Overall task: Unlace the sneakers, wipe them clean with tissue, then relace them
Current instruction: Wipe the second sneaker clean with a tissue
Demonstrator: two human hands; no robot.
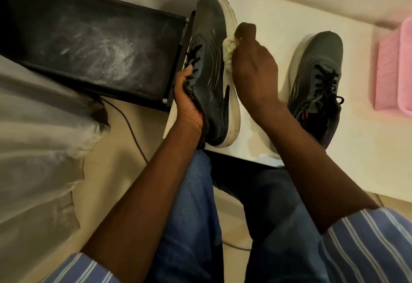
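L hand (pixel 186 102): grips the near shoe at its collar/heel opening, fingers curled over the tongue side, thumb side hidden behind the upper. Holds the shoe tipped on its side.
R hand (pixel 254 70): fingers curled round a wad of tissue (pixel 229 51), pressing it vs the shoe's white midsole. Blurred, esp. the knuckles.
Near shoe (pixel 211 70): dark upper, white sole w/ grime marks, at the table's left edge, toe pointing away from the person, sole side facing right. Black laces (pixel 192 56) threaded in the upper eyelets; can't tell how far down they run.
2nd shoe (pixel 318 82): on the table, right of the near shoe, well apart from it, upright on its sole, toe away from the person. Laces (pixel 327 79) in, loosely tied.
Table (pixel 267 10): white top; both shoes on it, near shoe overhanging the left edge a bit.
Pink basket (pixel 394 68): on the table, far right of the 2nd shoe, partly cut off by frame edge.
Black panel (pixel 93 44): left of the table, just beside the near shoe, dusty w/ pale smears.
Cable (pixel 131 131): dark, on the floor below the panel, left of the table.
Person: seated at the table's near edge, blue jeans (pixel 191 215), striped sleeves (pixel 367 244) rolled up past the forearm.
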